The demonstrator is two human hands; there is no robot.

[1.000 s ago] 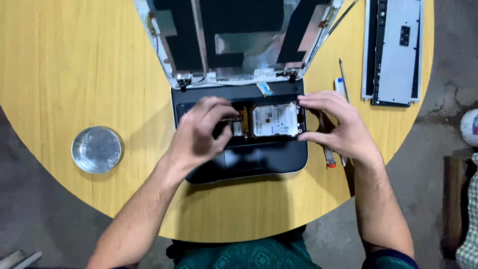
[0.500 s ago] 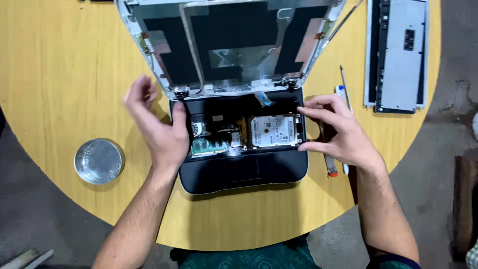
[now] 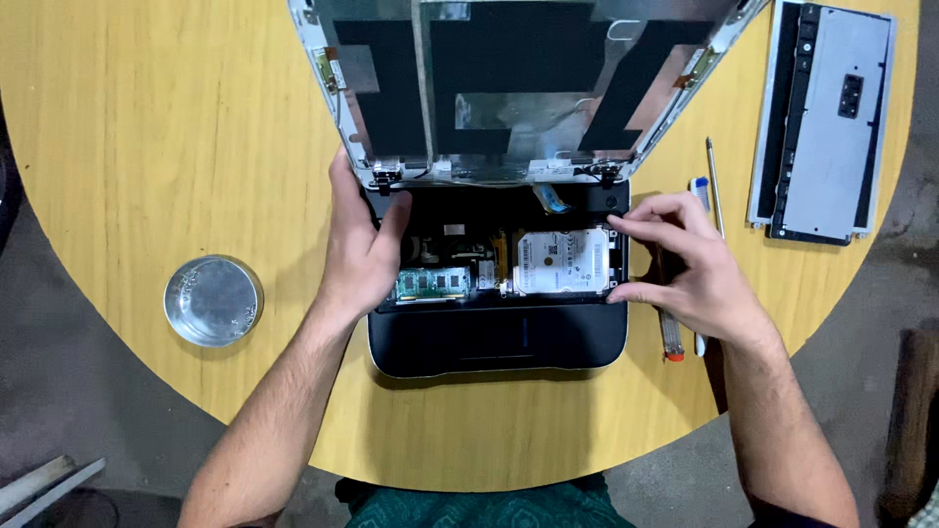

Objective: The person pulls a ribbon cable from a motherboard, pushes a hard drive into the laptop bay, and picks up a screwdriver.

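Head camera, straight down, close over table [image 3: 147, 147].
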